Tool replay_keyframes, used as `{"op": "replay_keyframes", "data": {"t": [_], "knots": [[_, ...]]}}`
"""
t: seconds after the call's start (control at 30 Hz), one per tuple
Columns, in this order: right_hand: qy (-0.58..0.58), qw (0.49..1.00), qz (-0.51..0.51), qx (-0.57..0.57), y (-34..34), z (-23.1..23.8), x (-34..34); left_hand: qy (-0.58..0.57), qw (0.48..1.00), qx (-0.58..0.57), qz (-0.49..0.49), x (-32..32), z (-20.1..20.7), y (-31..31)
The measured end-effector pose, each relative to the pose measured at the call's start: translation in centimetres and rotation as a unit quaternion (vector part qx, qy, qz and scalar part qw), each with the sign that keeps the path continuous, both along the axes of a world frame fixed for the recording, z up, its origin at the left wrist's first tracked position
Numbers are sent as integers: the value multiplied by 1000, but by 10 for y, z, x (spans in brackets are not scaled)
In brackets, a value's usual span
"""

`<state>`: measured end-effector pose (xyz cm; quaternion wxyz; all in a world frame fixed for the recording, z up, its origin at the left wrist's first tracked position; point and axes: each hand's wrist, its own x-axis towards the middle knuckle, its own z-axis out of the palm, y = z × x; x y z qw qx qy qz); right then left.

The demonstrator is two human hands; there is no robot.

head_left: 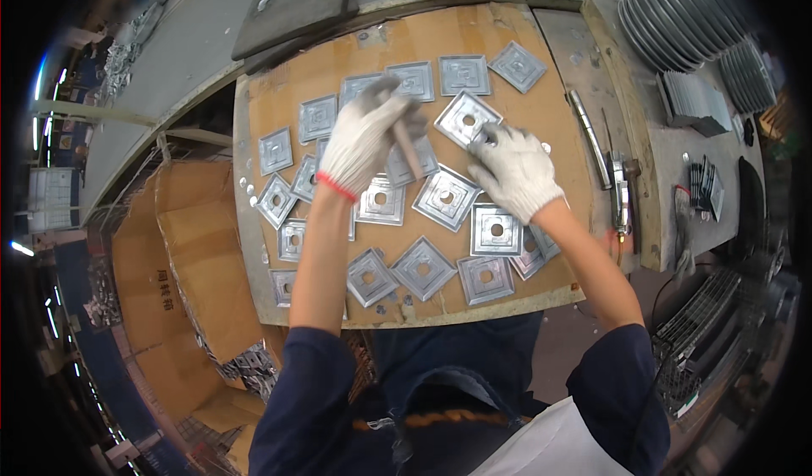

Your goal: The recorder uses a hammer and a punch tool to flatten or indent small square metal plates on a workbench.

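Note:
My left hand (359, 138), in a white knit glove with grey fingers, is closed around a brownish stick-like tool (408, 148). The tool points down toward the plates and is smeared by motion. My right hand (518, 170), gloved the same way, has its fingers on the lower right edge of a square metal plate (463, 108) with a round centre hole. I cannot tell whether the fingers pinch this plate or only press on it. Just below, between my hands, lies another holed plate (447, 214). Several similar square plates (424, 269) are spread around both hands.
Brown cardboard (440, 303) covers the worktable. A metal rod-like tool (589, 134) and a metal clamp-like device (623, 193) lie along the right side. Beyond them stand stacked round metal pieces (677, 19) and stacked plates (694, 100). A large cardboard box (207, 248) stands at left.

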<state>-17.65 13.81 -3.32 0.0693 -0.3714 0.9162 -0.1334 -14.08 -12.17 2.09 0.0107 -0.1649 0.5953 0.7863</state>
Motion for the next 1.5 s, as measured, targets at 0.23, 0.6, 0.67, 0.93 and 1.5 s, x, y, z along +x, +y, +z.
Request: {"op": "replay_keyframes", "data": {"t": [0.23,0.6,0.67,0.93,1.5], "knots": [[102,989,-105,-34,57,19,-11,109,982,-144,-58,-166,-33,89],[99,939,-261,199,129,-14,-33,72,918,-390,-7,-195,-49,132],[95,932,-275,215,126,-14,-39,102,872,-479,-16,-191,-53,132],[-164,918,-349,-95,146,-11,-59,86,834,-543,-34,-185,-46,134],[-444,734,-432,-280,140,-8,-16,59,820,-560,-101,-188,-50,128]]}}
